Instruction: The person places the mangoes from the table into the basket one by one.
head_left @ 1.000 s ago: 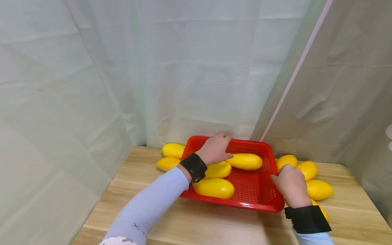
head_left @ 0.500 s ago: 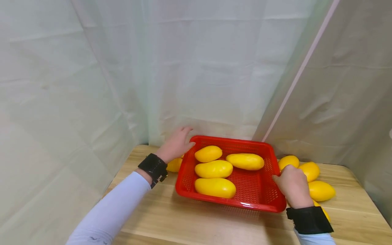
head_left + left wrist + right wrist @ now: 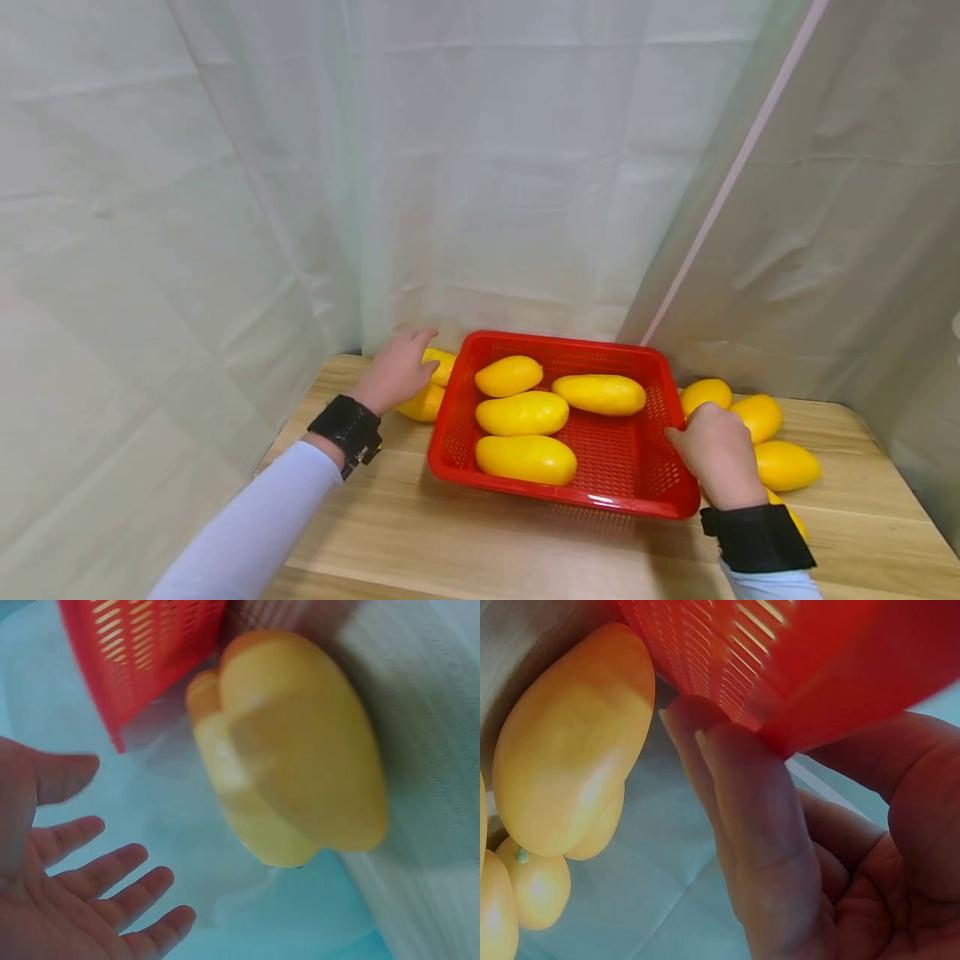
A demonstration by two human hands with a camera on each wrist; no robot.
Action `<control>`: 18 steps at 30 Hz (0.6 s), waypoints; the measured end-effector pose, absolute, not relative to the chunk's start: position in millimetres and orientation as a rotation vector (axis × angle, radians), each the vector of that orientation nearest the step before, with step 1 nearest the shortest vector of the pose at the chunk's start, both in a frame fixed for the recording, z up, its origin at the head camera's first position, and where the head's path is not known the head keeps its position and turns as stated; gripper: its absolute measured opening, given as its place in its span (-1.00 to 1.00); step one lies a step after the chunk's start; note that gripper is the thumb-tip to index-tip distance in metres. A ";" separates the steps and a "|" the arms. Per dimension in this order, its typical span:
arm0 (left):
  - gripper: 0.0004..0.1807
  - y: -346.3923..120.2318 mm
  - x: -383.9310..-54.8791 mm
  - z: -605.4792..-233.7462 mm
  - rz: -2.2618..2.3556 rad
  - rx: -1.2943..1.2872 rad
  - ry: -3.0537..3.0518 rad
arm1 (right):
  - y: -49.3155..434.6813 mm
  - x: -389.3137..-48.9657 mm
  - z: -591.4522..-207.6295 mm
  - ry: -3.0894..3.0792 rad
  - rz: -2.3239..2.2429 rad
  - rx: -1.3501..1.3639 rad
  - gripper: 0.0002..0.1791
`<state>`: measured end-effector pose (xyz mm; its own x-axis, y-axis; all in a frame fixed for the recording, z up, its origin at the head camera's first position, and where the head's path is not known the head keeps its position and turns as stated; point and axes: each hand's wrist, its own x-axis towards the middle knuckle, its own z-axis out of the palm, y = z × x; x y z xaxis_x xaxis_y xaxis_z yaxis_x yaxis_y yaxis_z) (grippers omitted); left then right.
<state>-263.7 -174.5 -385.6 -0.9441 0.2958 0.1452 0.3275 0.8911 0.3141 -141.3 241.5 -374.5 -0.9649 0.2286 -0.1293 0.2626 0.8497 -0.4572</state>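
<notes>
A red perforated plastic basket (image 3: 607, 454) stands on the table with several yellow mangoes (image 3: 522, 414) lying inside, mostly toward its left. My right hand (image 3: 716, 454) grips the basket's right rim; the right wrist view shows fingers outside the wall and the thumb across the rim (image 3: 840, 727). Left of the basket, my left hand (image 3: 397, 371) hovers with spread fingers, holding nothing. Two mangoes (image 3: 300, 742) lie side by side just beyond it, against the basket's left side, and the hand partly covers them in the head view.
Several more mangoes (image 3: 786, 467) lie on the table right of the basket, some partly behind my right hand. The wooden table (image 3: 450, 550) meets a pale curtain (image 3: 495, 183) along its back edge, with further cloth on both sides.
My left hand has come out from over the basket and moved left, down toward the two mangoes outside it. The right hand keeps its hold on the rim.
</notes>
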 end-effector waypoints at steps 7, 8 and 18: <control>-0.30 -180.6 -262.8 -408.4 -0.389 -0.511 -3.061 | 241.2 -141.4 -375.9 2.956 -0.733 0.392 -0.62; -0.29 -181.0 -262.2 -410.9 -0.381 -0.518 -3.066 | 241.3 -141.4 -376.0 2.958 -0.731 0.393 -0.62; -0.23 -183.3 -259.8 -428.4 -0.393 -0.513 -3.136 | 242.5 -141.7 -375.4 2.964 -0.729 0.401 -0.62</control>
<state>-259.8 -183.3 -428.4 -0.9468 0.3210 -0.0202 0.3061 0.9186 0.2499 -141.7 242.5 -375.4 -0.9641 0.2356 -0.1224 0.2655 0.8540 -0.4474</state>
